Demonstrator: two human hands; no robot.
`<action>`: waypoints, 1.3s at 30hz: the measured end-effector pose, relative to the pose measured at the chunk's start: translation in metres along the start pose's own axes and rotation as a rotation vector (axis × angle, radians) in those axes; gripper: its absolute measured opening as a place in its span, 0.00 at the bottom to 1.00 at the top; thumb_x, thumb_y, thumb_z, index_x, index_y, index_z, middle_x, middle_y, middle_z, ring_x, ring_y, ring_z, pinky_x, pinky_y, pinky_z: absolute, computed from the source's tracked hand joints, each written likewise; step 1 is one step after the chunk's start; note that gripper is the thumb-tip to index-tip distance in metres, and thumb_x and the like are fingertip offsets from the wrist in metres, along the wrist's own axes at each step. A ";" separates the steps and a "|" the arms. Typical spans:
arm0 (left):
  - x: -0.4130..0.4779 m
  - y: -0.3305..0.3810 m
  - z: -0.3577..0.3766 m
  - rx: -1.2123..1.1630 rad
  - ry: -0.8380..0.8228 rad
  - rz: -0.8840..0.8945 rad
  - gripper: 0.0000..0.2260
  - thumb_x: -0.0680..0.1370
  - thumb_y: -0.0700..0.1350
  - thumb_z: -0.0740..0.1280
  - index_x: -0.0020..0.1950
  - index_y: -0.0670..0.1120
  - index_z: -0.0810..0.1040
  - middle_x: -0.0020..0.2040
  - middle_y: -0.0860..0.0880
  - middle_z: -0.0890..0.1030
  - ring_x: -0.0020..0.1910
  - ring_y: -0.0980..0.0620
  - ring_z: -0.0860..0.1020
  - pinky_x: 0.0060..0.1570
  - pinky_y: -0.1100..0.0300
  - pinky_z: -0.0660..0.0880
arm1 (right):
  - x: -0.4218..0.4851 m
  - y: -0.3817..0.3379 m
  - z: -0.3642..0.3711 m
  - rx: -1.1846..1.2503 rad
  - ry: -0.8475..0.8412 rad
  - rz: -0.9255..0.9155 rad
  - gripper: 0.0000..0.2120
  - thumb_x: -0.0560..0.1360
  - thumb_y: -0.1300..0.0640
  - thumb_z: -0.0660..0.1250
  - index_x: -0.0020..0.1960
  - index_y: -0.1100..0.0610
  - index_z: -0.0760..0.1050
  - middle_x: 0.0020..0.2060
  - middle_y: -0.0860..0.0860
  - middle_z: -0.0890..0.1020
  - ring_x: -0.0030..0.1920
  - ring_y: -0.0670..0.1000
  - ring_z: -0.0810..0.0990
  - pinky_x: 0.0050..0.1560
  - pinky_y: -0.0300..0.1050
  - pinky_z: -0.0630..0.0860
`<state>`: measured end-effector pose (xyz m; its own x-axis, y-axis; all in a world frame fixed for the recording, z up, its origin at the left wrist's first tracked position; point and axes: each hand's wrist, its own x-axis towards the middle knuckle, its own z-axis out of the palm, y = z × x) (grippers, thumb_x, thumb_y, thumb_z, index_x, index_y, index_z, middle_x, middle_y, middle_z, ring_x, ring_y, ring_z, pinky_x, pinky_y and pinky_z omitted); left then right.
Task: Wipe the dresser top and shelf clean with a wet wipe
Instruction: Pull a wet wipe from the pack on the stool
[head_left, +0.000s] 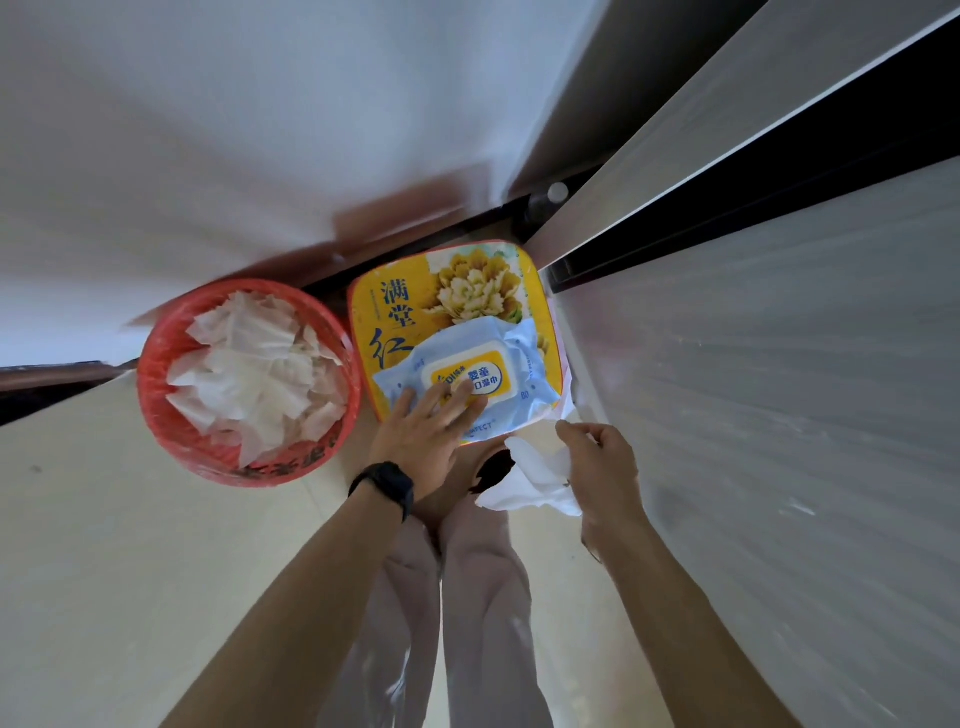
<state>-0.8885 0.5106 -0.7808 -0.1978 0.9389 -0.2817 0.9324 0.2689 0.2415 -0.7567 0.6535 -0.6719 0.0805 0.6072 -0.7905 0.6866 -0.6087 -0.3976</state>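
Now: left hand (429, 437) flat, grip wide, pressing wipe pack (535, 376) lid; right hand (605, 467) grip pinching white wipe (535, 484).

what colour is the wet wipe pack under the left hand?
The wet wipe pack is light blue, its lid cream and yellow; head view.

floor (130, 571): pale, smooth, under my feet | yellow tin (457, 291): stands on it | red basket (291, 467): on it, just left of the tin, heaped with crumpled wipes (249, 384)
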 end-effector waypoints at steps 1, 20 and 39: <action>0.001 -0.002 0.000 0.010 -0.011 0.005 0.29 0.69 0.46 0.75 0.70 0.49 0.74 0.71 0.47 0.73 0.64 0.43 0.67 0.55 0.40 0.75 | 0.000 0.001 -0.001 0.007 0.004 0.007 0.04 0.75 0.52 0.69 0.47 0.52 0.76 0.47 0.49 0.80 0.49 0.54 0.79 0.51 0.53 0.77; -0.030 0.063 -0.232 -0.809 -0.122 -0.105 0.13 0.76 0.57 0.70 0.41 0.49 0.78 0.51 0.52 0.83 0.53 0.55 0.77 0.55 0.57 0.73 | -0.129 -0.089 -0.071 0.164 -0.120 -0.264 0.11 0.75 0.66 0.66 0.50 0.51 0.77 0.47 0.53 0.82 0.43 0.52 0.81 0.41 0.46 0.77; -0.170 0.124 -0.475 -1.177 0.088 -0.405 0.03 0.73 0.50 0.75 0.40 0.56 0.85 0.40 0.58 0.86 0.44 0.61 0.82 0.51 0.57 0.79 | -0.362 -0.109 -0.151 0.088 -0.187 -0.406 0.16 0.69 0.38 0.73 0.46 0.50 0.81 0.40 0.49 0.86 0.44 0.51 0.85 0.53 0.57 0.81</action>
<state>-0.8832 0.4870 -0.2617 -0.4694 0.7426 -0.4777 -0.0281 0.5282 0.8487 -0.7516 0.5772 -0.2721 -0.3198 0.7081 -0.6295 0.5706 -0.3865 -0.7246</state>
